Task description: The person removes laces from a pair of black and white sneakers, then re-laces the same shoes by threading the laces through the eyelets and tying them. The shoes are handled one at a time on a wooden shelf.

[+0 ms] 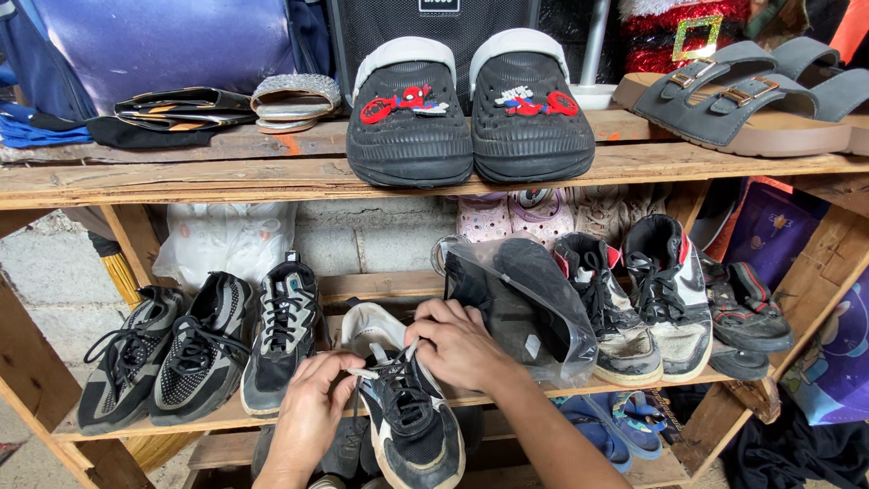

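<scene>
At lower left of centre, the left hand (312, 412) pinches a white lace end between closed fingertips, pulling it sideways off the black-and-white sneaker (403, 407), which sits toe-out on the lower shelf (217, 418). Just right, the right hand (460, 342) curls closed over the laces at the sneaker's tongue, steadying them beside the plastic-bagged black shoe (525, 308).
</scene>
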